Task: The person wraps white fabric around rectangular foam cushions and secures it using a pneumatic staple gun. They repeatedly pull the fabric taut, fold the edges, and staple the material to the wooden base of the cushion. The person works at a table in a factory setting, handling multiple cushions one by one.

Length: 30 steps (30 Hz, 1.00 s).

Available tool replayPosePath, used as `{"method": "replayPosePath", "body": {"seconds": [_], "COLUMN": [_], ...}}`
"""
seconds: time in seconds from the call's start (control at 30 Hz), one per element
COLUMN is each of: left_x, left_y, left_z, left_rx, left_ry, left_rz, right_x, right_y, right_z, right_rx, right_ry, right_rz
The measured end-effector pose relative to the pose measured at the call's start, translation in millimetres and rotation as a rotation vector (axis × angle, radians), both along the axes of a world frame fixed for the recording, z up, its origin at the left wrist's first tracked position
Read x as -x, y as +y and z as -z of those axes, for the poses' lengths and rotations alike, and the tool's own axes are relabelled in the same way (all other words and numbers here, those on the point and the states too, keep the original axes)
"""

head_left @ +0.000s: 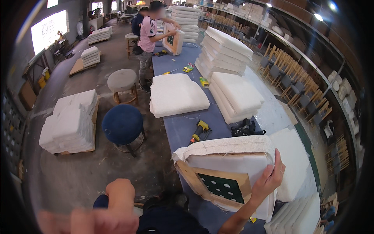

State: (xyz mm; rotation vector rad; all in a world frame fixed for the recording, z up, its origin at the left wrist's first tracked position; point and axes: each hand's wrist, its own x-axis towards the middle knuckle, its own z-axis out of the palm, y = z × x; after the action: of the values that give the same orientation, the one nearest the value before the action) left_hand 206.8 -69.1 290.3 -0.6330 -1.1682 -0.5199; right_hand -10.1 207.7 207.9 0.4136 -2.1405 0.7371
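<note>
My right hand [270,177] grips the upper right side of a white fabric-covered seat cushion [230,149], holding it tilted up on its edge. Its underside faces me, with a pale wooden frame [191,175] around dark green woven webbing [218,188]. Loose threads and raw fabric hang along the frame. Close to the camera at the lower left, my left hand [91,221] is raised away from the cushion and smeared by motion, so its fingers are unclear. Just beyond the cushion lies a yellow-and-black pistol-grip tool [199,132].
The long blue-topped table [181,126] carries a white cushion [177,94], stacked cushions [235,95] and a black object [247,128]. A blue stool [122,123] and a cushion pile [70,123] stand left. A co-worker in pink [148,37] handles another frame at the far end.
</note>
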Motion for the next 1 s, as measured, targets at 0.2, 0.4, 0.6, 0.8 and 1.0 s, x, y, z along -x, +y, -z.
{"method": "replayPosePath", "body": {"seconds": [0.2, 0.4, 0.6, 0.8, 1.0], "left_x": [139.6, 208.4, 215.7, 210.6, 210.5], "left_y": [13.7, 72.5, 68.0, 66.7, 79.2], "left_z": [31.3, 85.5, 82.9, 80.3, 85.5], "left_rx": [0.045, 0.189, 0.338, 0.401, 0.327], "left_ry": [-0.833, -1.034, -1.06, -1.044, -0.968], "left_rz": [0.424, 0.605, 0.621, 0.594, 0.448], "right_x": [-7.4, -12.1, -23.2, -33.5, -34.0], "right_y": [4.4, 34.3, 61.3, 77.5, 76.1], "right_z": [-1.9, -2.0, -25.9, -67.7, -65.9], "right_rx": [0.058, 0.142, 0.026, -0.193, -0.292], "right_ry": [-0.046, -0.131, -0.291, -0.444, -0.382], "right_rz": [-0.057, -0.121, -0.23, -0.314, -0.3]}}
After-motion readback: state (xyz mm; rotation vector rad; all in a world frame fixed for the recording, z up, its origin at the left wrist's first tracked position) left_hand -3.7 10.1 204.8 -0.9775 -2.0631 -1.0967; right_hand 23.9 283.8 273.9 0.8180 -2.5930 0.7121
